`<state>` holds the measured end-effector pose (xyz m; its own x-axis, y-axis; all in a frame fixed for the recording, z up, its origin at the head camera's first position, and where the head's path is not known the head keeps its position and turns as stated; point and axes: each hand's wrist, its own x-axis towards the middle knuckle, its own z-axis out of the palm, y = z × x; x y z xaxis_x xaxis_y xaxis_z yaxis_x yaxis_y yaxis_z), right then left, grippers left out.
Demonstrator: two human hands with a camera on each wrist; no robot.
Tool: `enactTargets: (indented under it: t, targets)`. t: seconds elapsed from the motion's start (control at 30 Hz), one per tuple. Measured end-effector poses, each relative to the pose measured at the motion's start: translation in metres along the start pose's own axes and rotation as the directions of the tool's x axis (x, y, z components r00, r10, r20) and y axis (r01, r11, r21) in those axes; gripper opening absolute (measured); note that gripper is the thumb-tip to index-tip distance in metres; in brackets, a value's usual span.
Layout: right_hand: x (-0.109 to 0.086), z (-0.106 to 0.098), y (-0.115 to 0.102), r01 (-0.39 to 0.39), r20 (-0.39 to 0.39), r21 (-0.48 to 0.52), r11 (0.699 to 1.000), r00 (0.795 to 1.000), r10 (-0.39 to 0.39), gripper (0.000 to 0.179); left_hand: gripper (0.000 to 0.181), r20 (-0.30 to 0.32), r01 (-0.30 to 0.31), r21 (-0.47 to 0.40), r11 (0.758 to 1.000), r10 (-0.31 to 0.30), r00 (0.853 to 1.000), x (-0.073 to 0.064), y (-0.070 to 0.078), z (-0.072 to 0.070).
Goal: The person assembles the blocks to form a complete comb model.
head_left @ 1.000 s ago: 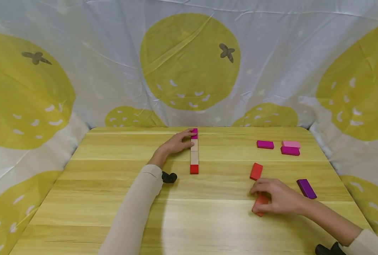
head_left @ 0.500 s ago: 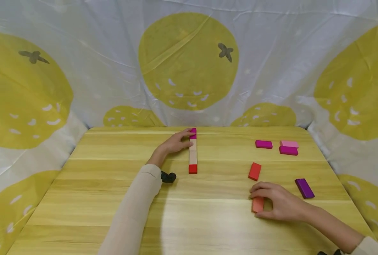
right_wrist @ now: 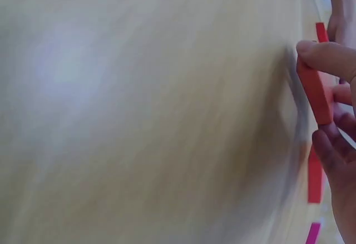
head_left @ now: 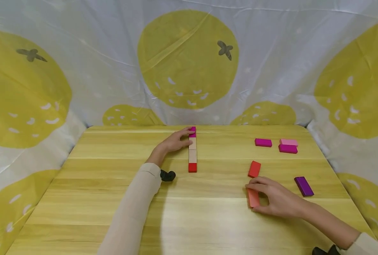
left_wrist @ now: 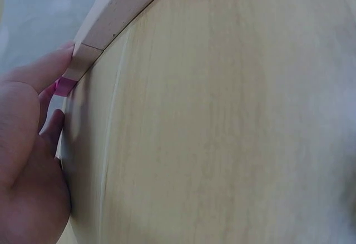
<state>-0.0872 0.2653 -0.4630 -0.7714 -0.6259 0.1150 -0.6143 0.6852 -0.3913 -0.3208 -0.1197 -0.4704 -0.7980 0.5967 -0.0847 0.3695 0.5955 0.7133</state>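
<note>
No words, numbers or signs can be read on the blocks (head_left: 254,169), the desk (head_left: 221,170), the sleeves (head_left: 128,209) or the cloth (head_left: 112,53) at the far side.

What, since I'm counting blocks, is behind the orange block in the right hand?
Beyond the orange block, the head view shows a red block, with a magenta block farther back. The right hand covers the tabletop directly behind the orange block; what's there is hidden.
</note>
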Motion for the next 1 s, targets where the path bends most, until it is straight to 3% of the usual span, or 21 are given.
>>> enactTargets:
  t: [0.33,0.77,1.0]
  targets:
    - [0.050,0.006,-0.017,0.091,-0.017,0.074,0.993,0.996,-0.090,0.060,0.056,0.002,-0.014,0.003,1.000,0.014,1.000,-0.001,0.000,-0.002]
    - [0.102,0.024,-0.039,0.074,0.037,0.188,0.979,0.996,-0.082,0.061,0.056,0.000,-0.016,0.002,1.000,0.016,1.000,0.000,-0.002,0.000]
    - [0.129,0.038,-0.051,0.143,-0.002,0.232,0.962,0.989,-0.147,0.061,0.055,-0.009,-0.028,0.008,1.000,0.028,1.000,-0.001,-0.002,-0.001]
